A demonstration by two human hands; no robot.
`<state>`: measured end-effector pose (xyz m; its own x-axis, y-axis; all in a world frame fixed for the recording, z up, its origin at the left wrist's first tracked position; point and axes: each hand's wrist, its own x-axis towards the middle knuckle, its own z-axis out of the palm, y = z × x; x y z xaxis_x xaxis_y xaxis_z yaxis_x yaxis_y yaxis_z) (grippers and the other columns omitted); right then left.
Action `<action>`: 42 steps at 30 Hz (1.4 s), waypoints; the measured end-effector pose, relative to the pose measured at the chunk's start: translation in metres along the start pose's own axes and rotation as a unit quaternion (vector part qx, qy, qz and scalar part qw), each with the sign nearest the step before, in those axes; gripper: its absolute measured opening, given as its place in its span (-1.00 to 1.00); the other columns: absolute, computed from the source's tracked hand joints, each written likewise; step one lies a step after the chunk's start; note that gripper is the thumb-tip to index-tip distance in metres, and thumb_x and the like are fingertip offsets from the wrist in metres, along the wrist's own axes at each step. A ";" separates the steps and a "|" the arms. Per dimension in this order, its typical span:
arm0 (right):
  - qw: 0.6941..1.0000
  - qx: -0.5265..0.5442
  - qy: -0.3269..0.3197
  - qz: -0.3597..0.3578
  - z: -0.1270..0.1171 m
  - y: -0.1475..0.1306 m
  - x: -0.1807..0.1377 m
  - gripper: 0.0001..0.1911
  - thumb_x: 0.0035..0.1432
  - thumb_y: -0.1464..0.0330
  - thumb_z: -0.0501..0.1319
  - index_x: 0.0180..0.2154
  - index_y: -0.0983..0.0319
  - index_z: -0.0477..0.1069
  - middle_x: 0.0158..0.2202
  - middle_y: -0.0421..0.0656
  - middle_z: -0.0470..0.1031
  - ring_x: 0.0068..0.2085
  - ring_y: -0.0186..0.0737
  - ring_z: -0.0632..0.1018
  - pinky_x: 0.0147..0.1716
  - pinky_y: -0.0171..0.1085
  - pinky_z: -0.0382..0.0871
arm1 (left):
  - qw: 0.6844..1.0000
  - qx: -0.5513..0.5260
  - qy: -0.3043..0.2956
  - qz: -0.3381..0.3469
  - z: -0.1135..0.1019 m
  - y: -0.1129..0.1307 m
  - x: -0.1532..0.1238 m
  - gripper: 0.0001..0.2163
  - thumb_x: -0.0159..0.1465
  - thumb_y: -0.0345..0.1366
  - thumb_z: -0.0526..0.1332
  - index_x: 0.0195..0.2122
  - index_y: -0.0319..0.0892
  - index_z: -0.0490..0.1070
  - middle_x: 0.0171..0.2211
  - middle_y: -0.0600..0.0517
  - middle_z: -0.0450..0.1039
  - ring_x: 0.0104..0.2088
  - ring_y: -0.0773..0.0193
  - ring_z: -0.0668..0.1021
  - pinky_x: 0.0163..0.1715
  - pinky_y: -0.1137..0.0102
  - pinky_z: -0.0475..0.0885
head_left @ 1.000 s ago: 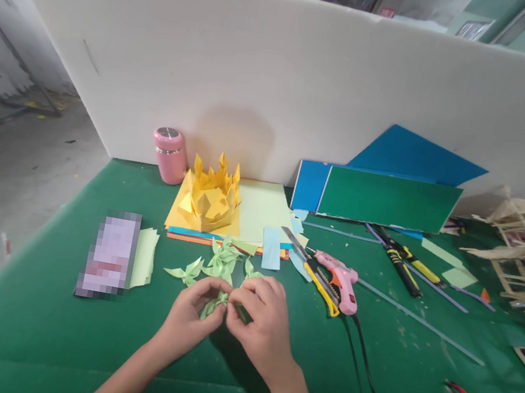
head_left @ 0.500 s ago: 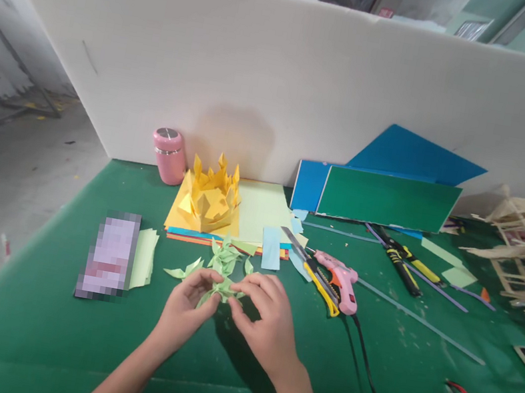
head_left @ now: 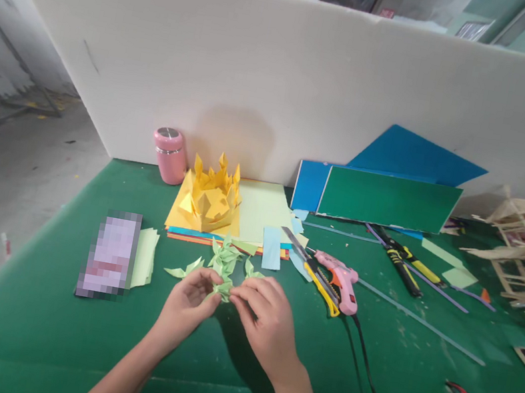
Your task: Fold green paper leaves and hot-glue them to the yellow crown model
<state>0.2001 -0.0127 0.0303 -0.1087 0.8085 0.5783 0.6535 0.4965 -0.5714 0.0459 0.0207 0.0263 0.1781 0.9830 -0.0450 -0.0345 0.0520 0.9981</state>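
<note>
Between my two hands is a small folded piece of light green paper (head_left: 224, 289). My left hand (head_left: 191, 299) is closed on its left side, thumb against fingers. My right hand (head_left: 265, 322) pinches its right edge with thumb and fingertips. Just beyond lie more folded green paper pieces (head_left: 225, 258), with one pointed piece (head_left: 186, 268) to the left and another (head_left: 250, 268) partly behind my right hand. The fingers hide much of the held paper. A yellow folded-paper crown shape (head_left: 213, 205) stands behind on stacked coloured sheets (head_left: 265, 207).
To the right lie a yellow utility knife (head_left: 321, 292), a pink glue gun (head_left: 339, 279) with a black cord, and pliers (head_left: 403, 265). A phone-like pixelated thing (head_left: 110, 256) rests on green paper slips (head_left: 144, 259) at left. A pink flask (head_left: 170, 156) stands by the white board (head_left: 283, 78).
My right thumb and fingers have drawn together into a tighter pinch at the green paper's edge. The held paper has turned slightly; my left hand has barely moved.
</note>
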 end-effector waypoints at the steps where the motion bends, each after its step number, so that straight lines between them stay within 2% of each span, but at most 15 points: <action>1: 1.000 -0.006 -0.002 -0.002 0.000 0.000 0.000 -0.84 0.27 0.46 0.08 -0.33 0.22 0.41 -0.39 -0.13 0.46 -0.34 -0.21 0.40 -0.33 -0.22 0.32 | 1.000 -0.007 -0.003 -0.004 0.000 0.000 0.000 -0.76 -0.07 -0.21 0.39 -0.44 -0.17 0.41 -0.48 0.07 0.39 -0.46 0.33 0.45 -0.44 0.44 0.42; 8: 0.999 -0.039 -0.018 0.010 0.006 0.000 -0.002 -0.79 0.28 0.51 0.00 -0.38 0.23 0.31 -0.41 -0.12 0.42 -0.34 -0.18 0.36 -0.33 -0.22 0.29 | 0.998 -0.051 -0.028 -0.029 0.003 0.002 -0.002 -0.74 -0.07 -0.20 0.41 -0.43 -0.17 0.41 -0.49 0.10 0.36 -0.49 0.36 0.41 -0.48 0.46 0.38; 15: 1.000 -0.018 0.000 0.003 0.002 -0.001 0.000 -0.82 0.27 0.51 0.02 -0.32 0.22 0.34 -0.35 -0.12 0.45 -0.30 -0.19 0.40 -0.28 -0.22 0.29 | 0.996 -0.080 -0.002 -0.037 0.002 0.000 -0.002 -0.71 -0.09 -0.16 0.43 -0.41 -0.18 0.43 -0.47 0.09 0.37 -0.46 0.34 0.42 -0.45 0.45 0.39; 19: 1.000 -0.005 0.012 0.010 0.001 0.001 -0.001 -0.88 0.27 0.46 0.07 -0.27 0.22 0.37 -0.32 -0.13 0.47 -0.26 -0.18 0.42 -0.24 -0.21 0.28 | 0.996 -0.078 0.014 -0.030 0.001 -0.001 0.000 -0.72 -0.09 -0.19 0.43 -0.42 -0.18 0.43 -0.48 0.09 0.37 -0.46 0.34 0.42 -0.47 0.47 0.38; 25: 0.999 -0.045 0.009 0.001 0.001 -0.003 0.001 -0.86 0.25 0.47 0.09 -0.34 0.20 0.39 -0.35 -0.16 0.46 -0.27 -0.19 0.41 -0.25 -0.21 0.22 | 0.999 -0.046 0.020 0.003 0.005 -0.006 -0.001 -0.78 -0.11 -0.31 0.40 -0.43 -0.17 0.43 -0.45 0.08 0.42 -0.43 0.33 0.47 -0.37 0.46 0.43; 31: 0.999 -0.043 -0.002 0.016 0.001 -0.007 0.001 -0.83 0.19 0.52 0.04 -0.40 0.22 0.34 -0.38 -0.15 0.42 -0.30 -0.21 0.38 -0.28 -0.22 0.20 | 1.000 -0.003 -0.016 0.017 0.006 -0.007 -0.005 -0.83 -0.05 -0.34 0.35 -0.42 -0.16 0.44 -0.44 0.06 0.45 -0.42 0.31 0.51 -0.34 0.43 0.47; 35: 0.999 -0.030 0.001 0.024 0.001 -0.006 0.000 -0.80 0.20 0.54 0.00 -0.41 0.22 0.32 -0.39 -0.15 0.41 -0.30 -0.20 0.37 -0.29 -0.23 0.19 | 1.000 -0.023 -0.019 0.007 0.007 -0.007 -0.005 -0.82 -0.06 -0.31 0.37 -0.42 -0.16 0.43 -0.44 0.06 0.45 -0.43 0.31 0.50 -0.37 0.44 0.47; 42: 0.999 -0.023 0.024 0.021 0.001 -0.002 0.002 -0.85 0.27 0.43 0.08 -0.35 0.20 0.36 -0.36 -0.18 0.45 -0.27 -0.22 0.42 -0.23 -0.23 0.18 | 0.999 -0.052 0.006 -0.007 0.005 -0.012 -0.003 -0.79 -0.08 -0.30 0.39 -0.41 -0.17 0.43 -0.43 0.06 0.43 -0.41 0.33 0.48 -0.36 0.46 0.46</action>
<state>0.1982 -0.0120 0.0320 -0.0461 0.8115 0.5826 0.6912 0.4470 -0.5679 0.0510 0.0166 0.0151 0.1682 0.9840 -0.0591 -0.1350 0.0824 0.9874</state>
